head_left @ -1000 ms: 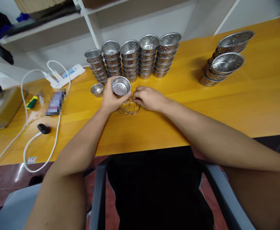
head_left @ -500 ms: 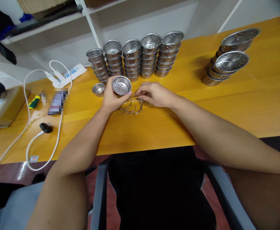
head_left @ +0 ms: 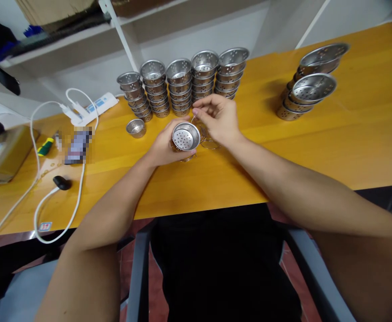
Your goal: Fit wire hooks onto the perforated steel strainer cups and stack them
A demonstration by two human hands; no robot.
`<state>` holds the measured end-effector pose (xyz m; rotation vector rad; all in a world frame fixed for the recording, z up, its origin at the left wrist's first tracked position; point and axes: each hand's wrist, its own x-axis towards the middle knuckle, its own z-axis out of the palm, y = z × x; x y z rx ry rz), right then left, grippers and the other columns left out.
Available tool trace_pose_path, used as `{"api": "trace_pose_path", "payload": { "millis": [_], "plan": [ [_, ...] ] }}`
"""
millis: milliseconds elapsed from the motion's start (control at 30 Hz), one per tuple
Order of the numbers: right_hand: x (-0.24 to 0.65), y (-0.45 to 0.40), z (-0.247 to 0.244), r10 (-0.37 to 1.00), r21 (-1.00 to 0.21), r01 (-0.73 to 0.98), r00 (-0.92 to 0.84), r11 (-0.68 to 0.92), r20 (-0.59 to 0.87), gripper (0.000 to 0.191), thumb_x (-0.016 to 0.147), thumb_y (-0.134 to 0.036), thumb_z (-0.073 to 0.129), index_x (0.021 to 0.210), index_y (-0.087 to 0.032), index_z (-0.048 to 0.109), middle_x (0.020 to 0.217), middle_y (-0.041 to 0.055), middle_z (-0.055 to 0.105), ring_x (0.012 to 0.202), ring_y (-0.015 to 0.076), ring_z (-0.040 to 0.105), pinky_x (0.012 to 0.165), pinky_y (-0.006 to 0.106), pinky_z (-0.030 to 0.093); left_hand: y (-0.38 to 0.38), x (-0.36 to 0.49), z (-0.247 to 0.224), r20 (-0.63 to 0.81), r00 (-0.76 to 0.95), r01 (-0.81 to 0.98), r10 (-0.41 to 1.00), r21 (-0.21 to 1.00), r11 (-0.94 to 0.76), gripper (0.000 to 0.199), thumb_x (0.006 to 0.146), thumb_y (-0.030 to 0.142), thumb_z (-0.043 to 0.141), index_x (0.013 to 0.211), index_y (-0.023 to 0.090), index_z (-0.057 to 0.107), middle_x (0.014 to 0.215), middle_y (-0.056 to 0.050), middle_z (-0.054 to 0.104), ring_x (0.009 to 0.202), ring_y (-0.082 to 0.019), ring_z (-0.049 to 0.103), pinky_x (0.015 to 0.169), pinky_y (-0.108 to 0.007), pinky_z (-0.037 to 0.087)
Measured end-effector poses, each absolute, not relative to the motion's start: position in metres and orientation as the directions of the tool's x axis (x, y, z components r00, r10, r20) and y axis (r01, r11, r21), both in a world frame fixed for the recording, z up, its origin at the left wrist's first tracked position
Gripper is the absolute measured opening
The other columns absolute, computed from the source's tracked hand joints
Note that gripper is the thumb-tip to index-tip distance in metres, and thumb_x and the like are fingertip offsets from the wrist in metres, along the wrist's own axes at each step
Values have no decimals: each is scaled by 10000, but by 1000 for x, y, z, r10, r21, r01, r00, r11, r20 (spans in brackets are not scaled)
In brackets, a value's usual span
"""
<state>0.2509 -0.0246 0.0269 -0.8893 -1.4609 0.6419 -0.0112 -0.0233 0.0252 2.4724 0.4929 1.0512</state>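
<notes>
My left hand [head_left: 164, 145] is wrapped round a small perforated metal cup [head_left: 185, 137], tilted so that its holed bottom shows. Just to the right, my right hand [head_left: 218, 117] pinches a thin wire ring [head_left: 193, 119] between thumb and fingertips, close above the cup's rim. More wire rings [head_left: 210, 142] lie on the table, partly hidden behind the cup and my right hand. A single perforated cup [head_left: 136, 128] stands on the table left of my left hand.
Several stacks of perforated cups [head_left: 179, 85] stand in a row at the back. More stacks [head_left: 296, 105] lean at the right. On the left lie a power strip [head_left: 97, 109], white cables, a blurred-out phone [head_left: 78, 145], a green-yellow tool [head_left: 45, 146] and a black mouse-like object [head_left: 61, 182].
My right hand has lifted a wire ring from the pile and raised it. My left hand has shifted right and nearer with the cup, over the rings.
</notes>
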Motion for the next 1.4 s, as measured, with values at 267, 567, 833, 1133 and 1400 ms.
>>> {"api": "trace_pose_path", "payload": {
  "millis": [267, 567, 833, 1133, 1400],
  "plan": [
    [250, -29, 39, 879, -861, 249, 70, 443, 472, 604, 1148, -877, 831, 1270, -286, 802, 1086, 114, 801, 1075, 326, 821, 1023, 536, 744, -32, -6, 27, 519, 656, 168, 548, 608, -776, 808, 930, 598, 1122, 1568, 259, 762, 1517, -147, 884, 1399, -360, 899, 1256, -556, 771],
    [261, -54, 59, 861, -693, 521, -201, 498, 468, 575, 1228, -800, 718, 1395, -287, 917, 1331, 153, 844, 1071, 332, 795, 992, 497, 680, -14, -14, 22, 652, 565, 233, 505, 461, -856, 836, 924, 615, 1132, 1578, 265, 746, 1520, -139, 837, 1444, -373, 842, 1312, -589, 710],
    [263, -54, 55, 812, -584, 572, -321, 577, 488, 293, 1260, -410, 698, 1253, -234, 931, 1342, 170, 841, 1185, 360, 783, 1131, 537, 631, -19, -12, 25, 615, 594, 291, 519, 437, -851, 855, 897, 671, 1151, 1549, 298, 744, 1574, -137, 797, 1511, -401, 797, 1341, -636, 696],
    [271, -39, 40, 896, -727, 538, -143, 427, 420, 346, 1188, -493, 744, 1365, -237, 897, 1047, 119, 819, 934, 325, 739, 923, 522, 694, 5, -18, 4, 730, 362, 298, 580, 499, -814, 1120, 883, 904, 1098, 1683, 379, 516, 1515, -104, 726, 1494, -403, 809, 1362, -660, 659],
    [270, -40, 40, 887, -754, 492, -86, 435, 454, 390, 1223, -558, 706, 1373, -235, 863, 1032, 114, 785, 894, 298, 708, 877, 491, 672, 8, -20, 2, 737, 399, 286, 546, 465, -838, 1073, 920, 904, 1062, 1695, 347, 571, 1586, -142, 735, 1502, -412, 802, 1363, -666, 671]
  ]
}}
